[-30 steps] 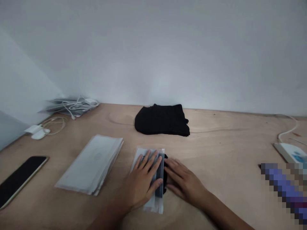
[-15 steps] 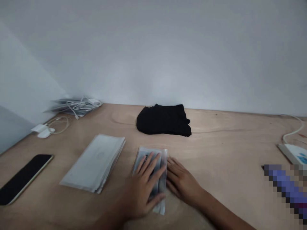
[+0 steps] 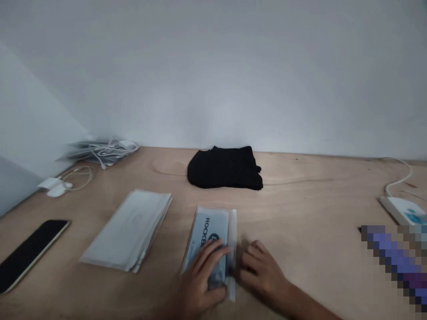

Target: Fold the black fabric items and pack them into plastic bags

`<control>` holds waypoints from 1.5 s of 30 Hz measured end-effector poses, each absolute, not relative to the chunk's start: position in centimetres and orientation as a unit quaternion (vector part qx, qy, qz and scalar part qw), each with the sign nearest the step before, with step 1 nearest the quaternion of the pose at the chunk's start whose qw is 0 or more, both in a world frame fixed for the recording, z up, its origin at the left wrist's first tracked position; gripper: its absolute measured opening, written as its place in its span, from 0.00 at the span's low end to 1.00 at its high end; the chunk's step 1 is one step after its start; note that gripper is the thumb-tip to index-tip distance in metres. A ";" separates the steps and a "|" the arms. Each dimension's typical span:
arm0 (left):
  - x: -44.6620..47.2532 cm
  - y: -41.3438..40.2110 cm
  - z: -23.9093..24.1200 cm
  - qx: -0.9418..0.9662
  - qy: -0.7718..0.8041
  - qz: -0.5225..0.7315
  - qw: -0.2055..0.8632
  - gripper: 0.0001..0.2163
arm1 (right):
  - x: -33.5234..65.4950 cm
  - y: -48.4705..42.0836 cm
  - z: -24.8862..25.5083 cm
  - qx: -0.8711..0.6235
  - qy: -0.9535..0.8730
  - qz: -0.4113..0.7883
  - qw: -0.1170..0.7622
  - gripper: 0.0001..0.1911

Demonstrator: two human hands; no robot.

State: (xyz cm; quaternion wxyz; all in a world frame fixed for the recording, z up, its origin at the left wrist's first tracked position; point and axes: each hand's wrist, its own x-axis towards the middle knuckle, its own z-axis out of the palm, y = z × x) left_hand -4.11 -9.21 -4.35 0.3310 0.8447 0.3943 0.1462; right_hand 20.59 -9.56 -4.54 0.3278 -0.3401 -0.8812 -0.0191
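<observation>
Clear plastic packet (image 3: 208,233) rests under open left fingers (image 3: 213,253), right fingers (image 3: 253,262) curled beside it.

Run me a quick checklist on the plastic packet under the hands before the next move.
1. The left hand lies on the lower part of the plastic packet: ok.
2. The right hand sits at the packet's right edge: ok.
3. The printed "ROCK..." insert faces up: ok.
4. The packet's opening is sealed: cannot tell.
5. The stack of plastic sleeves lies apart from the packet: ok.
</observation>
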 end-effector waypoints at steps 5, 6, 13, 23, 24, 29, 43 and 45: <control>-3.0 -10.9 -4.1 0.856 0.367 0.113 0.346 0.34 | 24.3 -3.9 -4.5 -0.429 -0.852 -0.059 0.296 0.14; -2.7 -10.7 -3.5 0.867 0.352 0.115 0.332 0.32 | 24.6 -3.0 -4.6 -0.441 -0.846 -0.060 0.292 0.13; -1.0 -6.4 1.0 0.930 0.309 0.080 0.182 0.33 | 23.8 -2.4 -4.9 -0.513 -0.803 -0.033 0.301 0.13; 1.5 -5.6 -1.6 0.909 0.384 0.061 0.152 0.35 | 21.6 -5.4 -3.0 -0.527 -0.762 0.043 0.374 0.12; 1.6 -5.6 -1.7 0.908 0.383 0.061 0.158 0.36 | 20.7 -5.9 -3.0 -0.520 -0.764 0.052 0.378 0.12; 0.7 -4.9 -2.1 0.884 0.377 0.169 0.220 0.43 | 16.5 -7.4 -3.9 -0.504 -0.773 0.142 0.358 0.26; -2.8 -0.6 -5.2 0.807 0.564 0.166 0.050 0.21 | 26.0 -6.8 -5.8 -0.644 -0.730 0.036 0.225 0.20; -2.7 -0.7 -5.2 0.811 0.563 0.154 0.039 0.21 | 26.2 -6.8 -6.6 -0.649 -0.730 0.021 0.214 0.25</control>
